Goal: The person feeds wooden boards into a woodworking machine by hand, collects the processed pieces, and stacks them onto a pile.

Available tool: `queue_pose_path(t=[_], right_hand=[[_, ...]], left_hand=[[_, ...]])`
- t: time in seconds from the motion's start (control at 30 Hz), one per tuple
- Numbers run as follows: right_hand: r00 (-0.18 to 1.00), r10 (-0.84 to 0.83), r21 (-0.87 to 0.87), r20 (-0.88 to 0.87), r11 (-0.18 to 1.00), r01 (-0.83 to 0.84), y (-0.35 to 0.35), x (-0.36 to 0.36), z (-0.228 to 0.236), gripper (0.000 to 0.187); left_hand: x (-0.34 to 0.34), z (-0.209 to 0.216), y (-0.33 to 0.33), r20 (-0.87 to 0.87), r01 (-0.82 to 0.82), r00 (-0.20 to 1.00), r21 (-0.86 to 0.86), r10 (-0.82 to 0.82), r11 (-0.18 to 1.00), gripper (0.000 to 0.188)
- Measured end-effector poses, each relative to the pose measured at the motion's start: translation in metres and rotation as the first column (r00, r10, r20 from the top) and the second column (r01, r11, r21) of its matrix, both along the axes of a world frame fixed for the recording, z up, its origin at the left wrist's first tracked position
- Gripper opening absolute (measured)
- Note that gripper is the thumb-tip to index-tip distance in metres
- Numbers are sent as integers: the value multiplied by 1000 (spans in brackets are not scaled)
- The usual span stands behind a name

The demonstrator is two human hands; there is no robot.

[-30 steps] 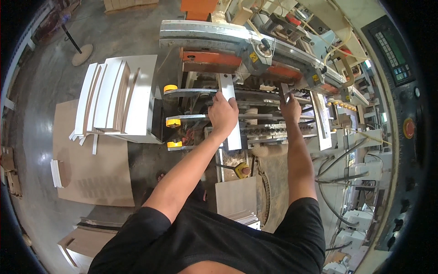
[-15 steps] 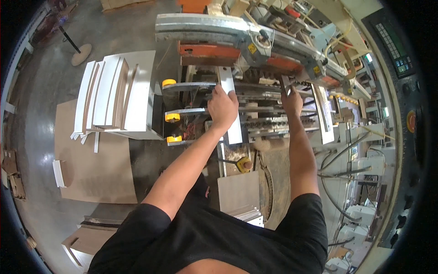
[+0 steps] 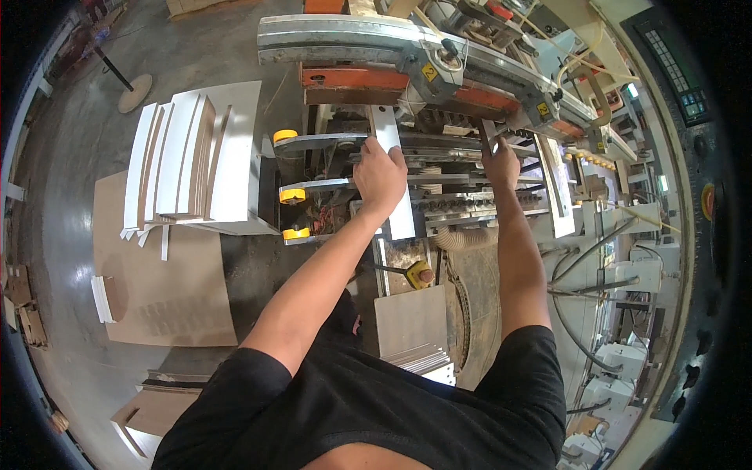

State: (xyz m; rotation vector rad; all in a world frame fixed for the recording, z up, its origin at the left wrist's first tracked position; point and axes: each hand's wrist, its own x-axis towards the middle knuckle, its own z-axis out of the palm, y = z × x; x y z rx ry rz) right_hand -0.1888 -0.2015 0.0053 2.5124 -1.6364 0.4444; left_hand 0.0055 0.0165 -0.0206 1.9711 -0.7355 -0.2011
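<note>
On the metal rails of a machine lies a narrow white board (image 3: 402, 211), lengthwise away from me. My left hand (image 3: 380, 176) is closed over its left edge, fingers curled and thumb on its face. To the right, my right hand (image 3: 502, 163) is closed around a narrow dark bar (image 3: 488, 129) that stands between the rails; its fingertips are partly hidden. Farther right another narrow white board (image 3: 558, 196) lies across the rails. Above both hands runs the machine's grey metal beam (image 3: 337, 39), with an orange-red guard (image 3: 352, 78) under it.
Yellow-tipped rail ends (image 3: 292, 196) stick out on the left. White panels (image 3: 184, 157) are stacked beyond them, near a cardboard sheet (image 3: 172, 290) on the floor. Close to my body are a yellow control box (image 3: 419, 274) and stacked brown panels (image 3: 411, 321). A control panel (image 3: 677, 78) stands far right.
The view has shifted slightly, so the machine sits a little higher and farther left. Both hands keep their hold in nearly the same places.
</note>
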Motion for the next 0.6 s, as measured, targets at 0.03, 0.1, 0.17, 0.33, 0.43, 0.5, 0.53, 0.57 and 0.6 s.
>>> queue_pose_path(t=[0.03,0.1,0.17,0.33,0.43,0.5,0.53,0.57,0.6], right_hand=[[1000,3,7,-1,1000,-3,-1,1,0,41],[1000,-2,9,11,1000,2,1,-2,-1,41],[1000,-12,10,23,1000,12,0,-4,-2,41],[999,-32,49,14,998,32,-1,-2,-3,40],[1000,-14,34,18,999,14,-3,1,0,45],[999,-22,15,32,1000,21,-4,-6,-4,47],[999,-22,16,35,1000,22,-4,-7,-4,47],[999,-14,32,49,999,13,-4,-6,-4,46],[998,-10,44,66,999,7,-6,-6,-2,46]], left_hand=[[0,-1,0,2,-1,1000,-2,1,1000,36],[-2,-2,1,66,-21,998,-2,21,1000,36],[-2,-1,0,48,-16,999,11,15,1000,37],[-4,-2,1,42,-29,999,32,27,999,39],[1,2,0,5,-18,1000,32,18,999,39],[-3,3,-2,-4,-12,1000,36,13,999,39],[-4,3,-1,-12,-15,1000,45,15,999,39],[-4,3,0,-8,-14,1000,45,15,999,39],[-4,4,-1,-7,-28,1000,65,28,997,39]])
